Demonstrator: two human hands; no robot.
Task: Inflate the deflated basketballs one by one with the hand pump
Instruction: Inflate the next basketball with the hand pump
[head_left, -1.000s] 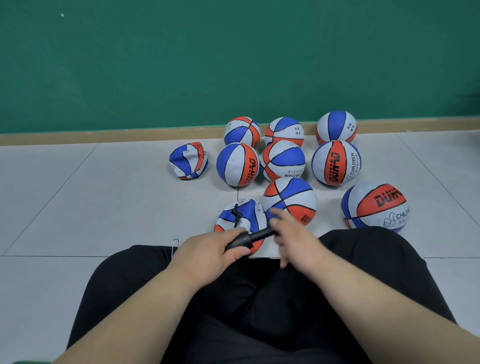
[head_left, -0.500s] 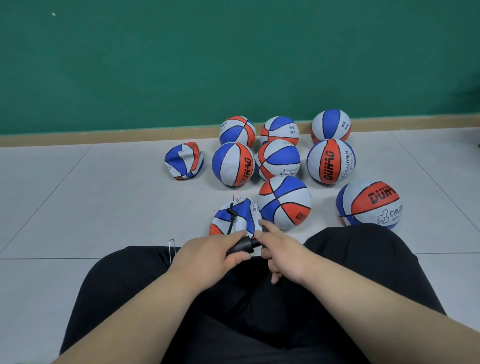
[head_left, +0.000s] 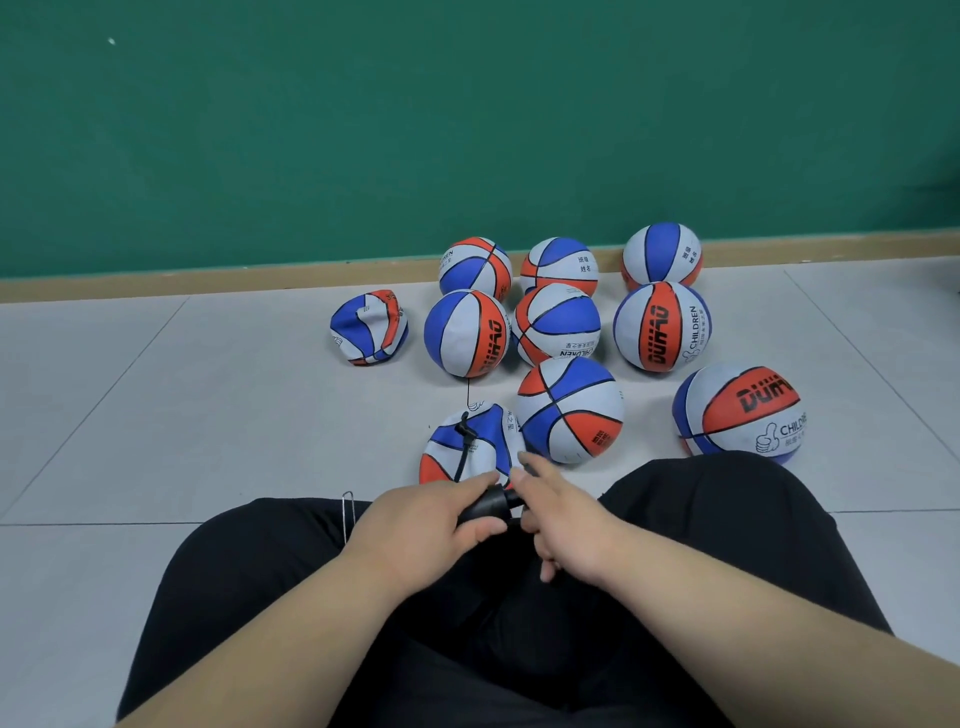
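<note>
A black hand pump (head_left: 488, 503) lies across my lap between both hands. My left hand (head_left: 415, 530) grips its barrel. My right hand (head_left: 566, 519) holds the handle end, which is hidden under the palm, close against the barrel. A thin black hose (head_left: 464, 441) runs from the pump up to the valve of a sagging, part-deflated basketball (head_left: 483, 447) on the floor just beyond my knees. A second, crumpled deflated basketball (head_left: 370, 327) lies further back on the left.
Several round blue, white and orange basketballs (head_left: 570, 410) stand behind and to the right, up to the green wall (head_left: 467, 130). My black-trousered legs (head_left: 701, 519) fill the foreground. A thin metal wire loop (head_left: 349, 512) lies by my left knee.
My right hand has moved left towards my left hand, pushing the pump handle in. The exposed black rod between the hands has shortened to almost nothing.
</note>
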